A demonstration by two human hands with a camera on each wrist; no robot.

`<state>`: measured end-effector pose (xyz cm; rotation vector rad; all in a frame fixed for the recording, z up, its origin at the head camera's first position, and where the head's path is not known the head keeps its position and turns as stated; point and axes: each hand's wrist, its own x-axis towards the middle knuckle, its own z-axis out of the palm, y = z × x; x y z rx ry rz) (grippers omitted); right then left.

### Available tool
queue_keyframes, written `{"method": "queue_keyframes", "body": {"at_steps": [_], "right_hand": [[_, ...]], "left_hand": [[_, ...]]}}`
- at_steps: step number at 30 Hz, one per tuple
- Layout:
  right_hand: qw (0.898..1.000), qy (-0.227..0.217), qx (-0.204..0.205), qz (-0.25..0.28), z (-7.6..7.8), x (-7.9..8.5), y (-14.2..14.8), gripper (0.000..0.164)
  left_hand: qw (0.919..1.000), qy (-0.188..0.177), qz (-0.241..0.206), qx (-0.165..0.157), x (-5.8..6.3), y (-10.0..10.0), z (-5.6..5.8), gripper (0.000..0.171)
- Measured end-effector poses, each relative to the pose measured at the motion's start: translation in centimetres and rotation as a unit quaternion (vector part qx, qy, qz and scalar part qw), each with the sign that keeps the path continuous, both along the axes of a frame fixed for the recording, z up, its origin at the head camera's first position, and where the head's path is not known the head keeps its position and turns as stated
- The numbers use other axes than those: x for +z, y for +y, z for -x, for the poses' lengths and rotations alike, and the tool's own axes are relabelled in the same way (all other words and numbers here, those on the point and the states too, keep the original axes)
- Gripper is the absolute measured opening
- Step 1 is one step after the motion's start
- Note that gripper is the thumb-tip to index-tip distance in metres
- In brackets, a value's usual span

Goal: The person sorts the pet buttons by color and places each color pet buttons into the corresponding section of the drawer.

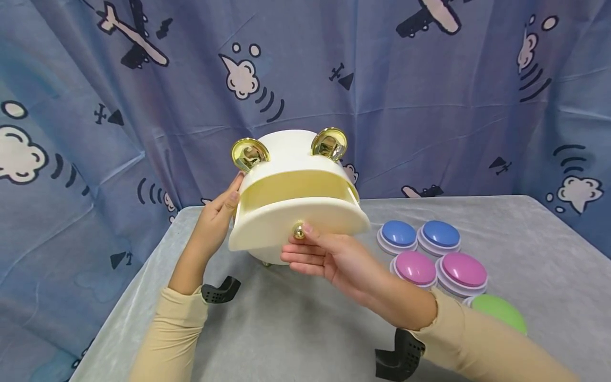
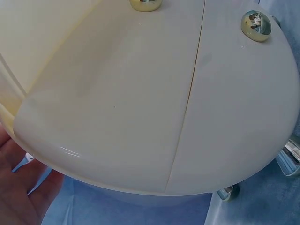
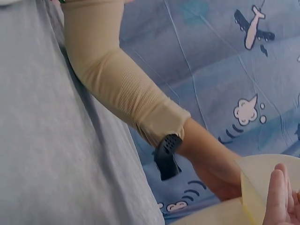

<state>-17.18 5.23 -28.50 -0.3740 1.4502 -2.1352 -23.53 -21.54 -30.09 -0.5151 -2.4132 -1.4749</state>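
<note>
Though half-hidden, hands (image 1: pixel 212 223) (image 1: pixel 340 260) apparently full: left, white box's (image 1: pixel 291 146) edge; right, open drawer's (image 1: pixel 264 225) knob (image 1: pixel 298 231)

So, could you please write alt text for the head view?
A person's right hand pinches the gold knob of an open drawer in a white cabinet, while the left hand touches the cabinet's side. Five blue, pink and green buttons lie to the right.

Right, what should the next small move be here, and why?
Probably ease the drawer shut by its gold knob: it stands open in the white box, the right hand pinches that knob, and the left hand rests against the box's side, which should help steady it.
</note>
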Motion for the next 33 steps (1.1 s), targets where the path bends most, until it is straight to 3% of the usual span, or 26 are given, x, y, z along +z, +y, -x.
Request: {"method": "queue_keyframes", "body": {"at_steps": [9, 18, 33], "right_hand": [[1.000, 0.012, 0.017, -0.005, -1.9, -0.4, 0.5, 0.050], [1.000, 0.008, 0.030, 0.008, -3.0, -0.9, 0.7, 0.038], [0.999, 0.012, 0.038, 0.026, -3.0, -1.3, 0.9, 0.039]], "left_hand": [[1.0000, 0.003, -0.003, -0.002, -0.1, 0.1, 0.0, 0.050], [1.0000, -0.005, -0.004, -0.001, -0.1, 0.1, 0.1, 0.050], [1.0000, 0.001, -0.004, -0.001, 0.0, 0.1, 0.1, 0.051]]}}
